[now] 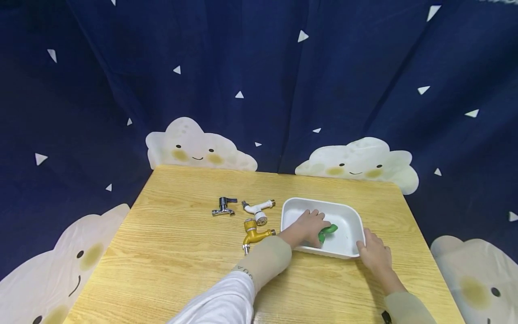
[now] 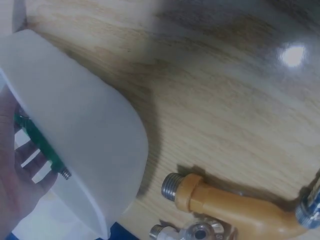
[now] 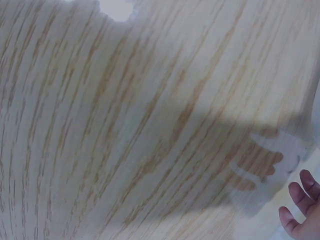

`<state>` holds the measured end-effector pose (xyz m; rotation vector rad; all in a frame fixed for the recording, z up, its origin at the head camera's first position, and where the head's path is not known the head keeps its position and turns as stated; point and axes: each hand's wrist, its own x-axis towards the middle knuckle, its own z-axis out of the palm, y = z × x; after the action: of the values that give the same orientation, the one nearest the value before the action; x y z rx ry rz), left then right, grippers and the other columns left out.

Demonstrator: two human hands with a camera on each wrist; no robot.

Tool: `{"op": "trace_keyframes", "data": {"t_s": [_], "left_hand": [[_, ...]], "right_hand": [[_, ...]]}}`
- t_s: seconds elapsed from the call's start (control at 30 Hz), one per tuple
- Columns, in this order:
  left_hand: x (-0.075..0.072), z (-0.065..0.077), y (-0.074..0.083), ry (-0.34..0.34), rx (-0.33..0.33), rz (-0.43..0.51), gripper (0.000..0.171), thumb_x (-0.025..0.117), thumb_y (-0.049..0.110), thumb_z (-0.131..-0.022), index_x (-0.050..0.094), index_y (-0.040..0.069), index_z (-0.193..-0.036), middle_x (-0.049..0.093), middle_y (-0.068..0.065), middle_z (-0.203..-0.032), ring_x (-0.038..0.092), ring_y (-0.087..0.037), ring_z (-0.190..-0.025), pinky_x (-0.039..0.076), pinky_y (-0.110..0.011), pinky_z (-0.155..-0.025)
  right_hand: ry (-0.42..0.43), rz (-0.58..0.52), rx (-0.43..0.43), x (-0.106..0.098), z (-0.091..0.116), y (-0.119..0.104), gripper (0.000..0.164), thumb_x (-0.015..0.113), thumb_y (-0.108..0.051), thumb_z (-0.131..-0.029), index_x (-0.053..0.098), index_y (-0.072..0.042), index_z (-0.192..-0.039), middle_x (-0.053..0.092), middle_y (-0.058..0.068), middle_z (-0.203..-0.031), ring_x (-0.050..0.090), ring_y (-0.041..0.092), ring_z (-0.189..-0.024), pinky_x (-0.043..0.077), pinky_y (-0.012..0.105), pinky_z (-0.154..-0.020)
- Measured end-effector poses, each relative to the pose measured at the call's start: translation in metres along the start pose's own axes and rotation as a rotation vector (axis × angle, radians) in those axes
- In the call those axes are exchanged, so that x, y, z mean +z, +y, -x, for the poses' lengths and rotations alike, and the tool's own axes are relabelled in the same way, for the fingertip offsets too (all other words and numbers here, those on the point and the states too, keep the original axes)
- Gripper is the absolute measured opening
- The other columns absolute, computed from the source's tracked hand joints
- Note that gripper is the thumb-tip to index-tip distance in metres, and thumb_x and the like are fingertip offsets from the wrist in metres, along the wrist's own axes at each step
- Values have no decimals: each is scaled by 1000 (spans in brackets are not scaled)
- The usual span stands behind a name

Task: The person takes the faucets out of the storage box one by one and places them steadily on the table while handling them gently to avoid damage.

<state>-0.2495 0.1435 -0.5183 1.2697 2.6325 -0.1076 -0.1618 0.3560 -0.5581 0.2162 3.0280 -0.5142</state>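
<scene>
My left hand (image 1: 310, 226) reaches into a white plastic bin (image 1: 347, 225) and holds a green faucet (image 1: 329, 228). In the left wrist view, the fingers lie around the faucet's green body (image 2: 44, 145), and its threaded metal end sticks out beside the bin wall (image 2: 95, 115). The fingers partly hide the faucet. At the bin's right side, my right hand (image 1: 376, 253) grips the rim, thumb over the edge. Only some right-hand fingertips (image 3: 300, 200) show at the corner of the right wrist view.
Left of the bin lie a yellow faucet (image 1: 252, 235), a white faucet (image 1: 259, 209) and a chrome faucet with a black handle (image 1: 223, 207). The wooden table (image 1: 174, 234) reaches back to a dark blue curtain (image 1: 267, 67) with printed clouds.
</scene>
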Motion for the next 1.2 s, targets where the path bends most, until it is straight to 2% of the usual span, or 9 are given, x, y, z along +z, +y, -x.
{"op": "trace_keyframes", "data": {"t_s": [0.2, 0.43, 0.9, 1.2], "left_hand": [[-12, 6, -2, 24, -21, -2, 80, 70, 55, -63, 41, 35, -135, 42, 10, -103, 35, -6, -93, 32, -24, -82], [-13, 13, -8, 79, -25, -24, 83, 68, 63, -60, 41, 35, -134, 41, 10, -104, 34, -7, -94, 31, -24, -82], [-20, 29, -13, 158, -9, -16, 79, 62, 65, -62, 43, 33, -131, 40, 9, -99, 33, -8, -92, 30, -26, -79], [-23, 43, -20, 192, -22, -12, 79, 60, 63, -63, 41, 32, -134, 41, 6, -106, 35, -10, -99, 32, -30, -87]], "right_hand": [[-4, -2, 3, 1, 0, 0, 47, 35, -25, -92, 32, 0, -132, 47, 28, -120, 44, 45, -107, 35, 63, -79], [2, -2, -1, 1, -1, 1, 47, 35, -24, -91, 33, 0, -131, 47, 28, -119, 45, 45, -106, 36, 62, -78], [-16, -6, 19, 2, -1, 2, 49, 34, -25, -92, 31, -1, -134, 45, 27, -124, 42, 44, -109, 35, 62, -80], [-10, -14, 9, 3, -1, 2, 48, 34, -26, -92, 31, -1, -134, 45, 27, -123, 43, 45, -109, 34, 62, -80]]}}
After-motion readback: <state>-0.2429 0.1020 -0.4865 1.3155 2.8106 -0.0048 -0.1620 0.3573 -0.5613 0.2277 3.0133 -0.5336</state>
